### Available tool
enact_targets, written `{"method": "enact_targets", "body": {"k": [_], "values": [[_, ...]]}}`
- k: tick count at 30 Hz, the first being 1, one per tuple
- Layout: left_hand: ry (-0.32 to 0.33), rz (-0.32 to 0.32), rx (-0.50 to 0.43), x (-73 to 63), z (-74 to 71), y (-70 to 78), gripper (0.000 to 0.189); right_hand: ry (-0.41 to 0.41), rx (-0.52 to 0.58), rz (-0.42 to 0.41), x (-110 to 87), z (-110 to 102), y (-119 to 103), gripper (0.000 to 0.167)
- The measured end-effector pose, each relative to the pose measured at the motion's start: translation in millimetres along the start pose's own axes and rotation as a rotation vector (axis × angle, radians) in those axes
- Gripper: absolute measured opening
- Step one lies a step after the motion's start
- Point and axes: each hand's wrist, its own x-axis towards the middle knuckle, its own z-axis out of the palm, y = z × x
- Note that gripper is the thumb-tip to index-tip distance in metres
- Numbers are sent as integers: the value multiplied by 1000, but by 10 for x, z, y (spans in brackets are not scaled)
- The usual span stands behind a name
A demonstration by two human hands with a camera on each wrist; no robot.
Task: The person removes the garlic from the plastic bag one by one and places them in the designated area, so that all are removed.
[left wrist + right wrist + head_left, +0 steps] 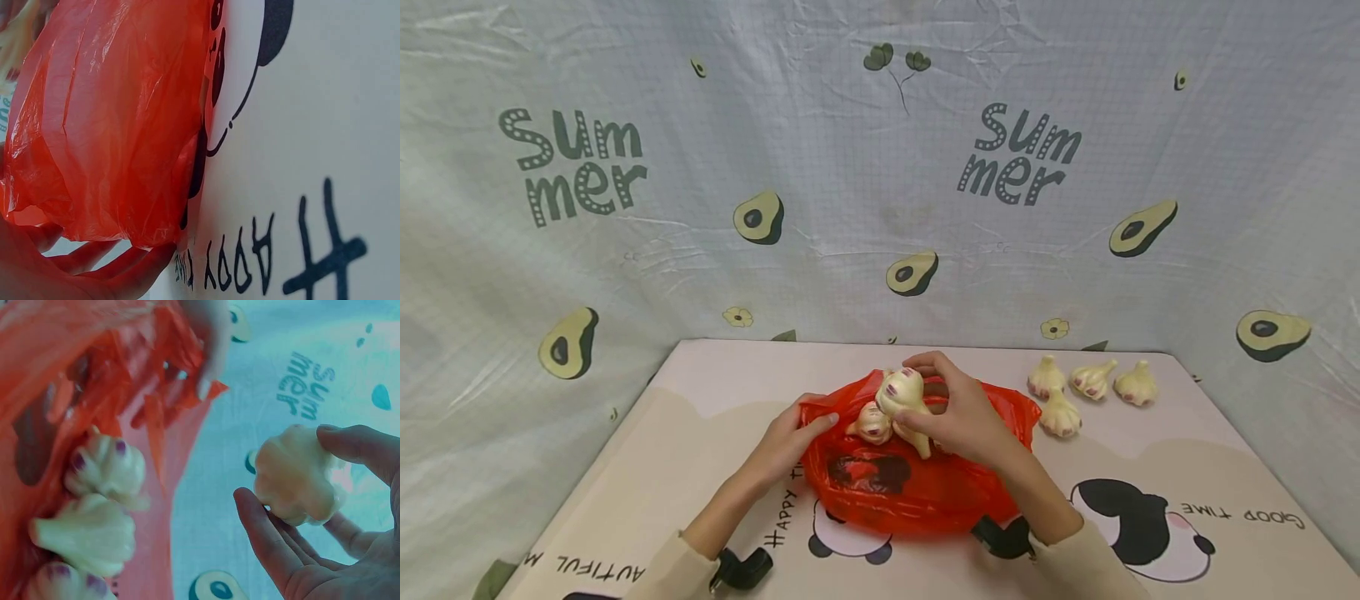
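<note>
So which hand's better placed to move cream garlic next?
Right, probably: the right hand holds a cream, purple-marked garlic bulb and is nearer the four loose bulbs; the left hand holds the red plastic bag.

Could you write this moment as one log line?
left hand: grips bag | right hand: holds garlic | inside bag: more garlic | on table: four other bulbs

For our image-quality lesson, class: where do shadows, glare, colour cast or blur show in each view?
Head: soft shadows on the tabletop, shine on the red bag; left wrist: thin bright glints along the bag's creases; right wrist: a bluish cast over the cloth and a blurred left hand near the top edge.
</note>
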Motion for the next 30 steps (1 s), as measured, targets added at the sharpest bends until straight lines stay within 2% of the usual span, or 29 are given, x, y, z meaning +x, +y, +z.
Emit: {"method": "enact_targets", "body": {"k": [5, 11, 16, 24, 30], "values": [[-5, 0, 6, 1, -3, 4, 45, 38, 7, -52, -29, -151, -1, 61], [-1, -10, 7, 17, 6, -20, 44, 90, 42, -64, -36, -281, 11, 66], [3, -18, 3, 22, 11, -31, 42, 141, 49, -84, -34, -359, -2, 61], [8, -24, 4, 11, -7, -29, 42, 167, 31, -148, -41, -473, -31, 59], [-7, -13, -1, 13, -8, -20, 43, 192, 94, -155, -90, -649, -41, 58]]}}
